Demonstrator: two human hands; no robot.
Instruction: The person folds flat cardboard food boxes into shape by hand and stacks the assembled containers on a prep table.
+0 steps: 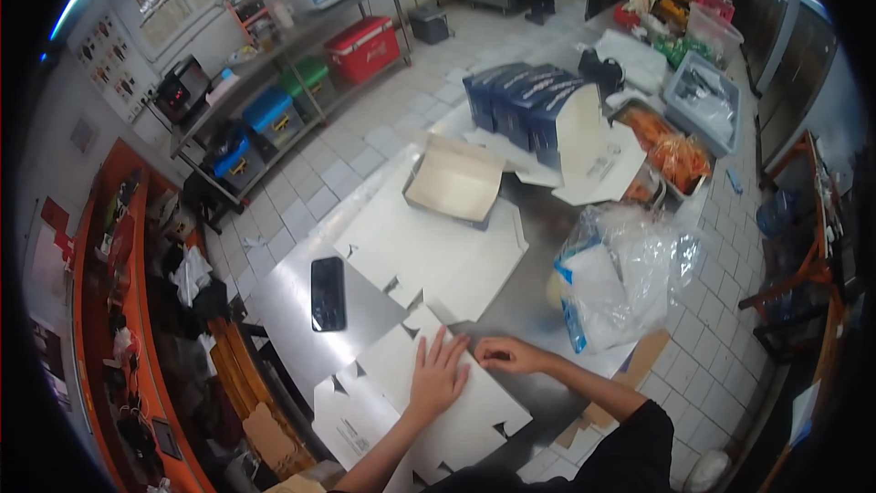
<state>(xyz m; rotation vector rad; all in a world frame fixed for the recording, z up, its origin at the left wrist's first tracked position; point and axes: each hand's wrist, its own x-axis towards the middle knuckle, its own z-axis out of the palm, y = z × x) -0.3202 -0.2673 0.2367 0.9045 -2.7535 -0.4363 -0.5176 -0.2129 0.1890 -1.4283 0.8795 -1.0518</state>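
Note:
A flat white cardboard box blank (479, 420) lies on the metal table near the body. My left hand (440, 374) rests on it with fingers spread flat. At the blank's right edge is my right hand (506, 355), its fingers curled together; whatever they pinch is too small to make out. More flat white card (438, 260) lies just beyond, and a partly folded open box (454, 181) sits on top of it. A black phone (328, 294) lies to the left of the card.
Dark blue folded boxes (525, 105) stand at the far side beside a raised white sheet (593, 151). Clear plastic bags (620, 274) lie at the right. Trays of orange food (675, 160) and a grey bin (703, 100) are farther back. People stand in the background.

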